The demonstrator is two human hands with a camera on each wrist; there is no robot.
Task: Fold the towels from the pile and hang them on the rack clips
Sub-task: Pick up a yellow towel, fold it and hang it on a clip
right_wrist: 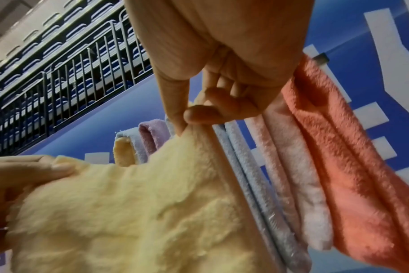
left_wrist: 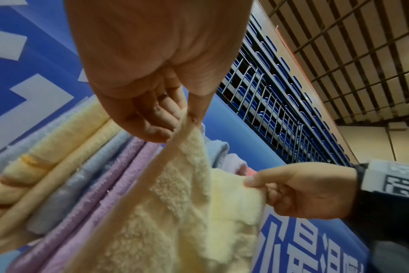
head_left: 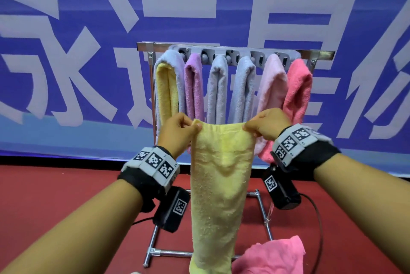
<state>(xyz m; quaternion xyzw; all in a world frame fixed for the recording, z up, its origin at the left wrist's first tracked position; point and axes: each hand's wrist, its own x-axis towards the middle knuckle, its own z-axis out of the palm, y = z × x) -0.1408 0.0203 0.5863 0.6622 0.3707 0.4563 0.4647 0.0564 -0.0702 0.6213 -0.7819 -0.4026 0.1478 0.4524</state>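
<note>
Even bright indoor light, soft shadows; head view edges bowed; wrist views soft, blurred.

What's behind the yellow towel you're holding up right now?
Behind the yellow towel stands the rack, its hung towels visible above both hands. Covered: their lower ends and the middle of the rack's base. The pink towel lies beside it.

Blue banner (head_left: 88,18) w/ big white characters covers back wall. Red floor (head_left: 55,196) below. Wrist views: railing (left_wrist: 280,110) fronting rows of blue seats (right_wrist: 65,55), slatted ceiling (left_wrist: 362,46) overhead.
</note>
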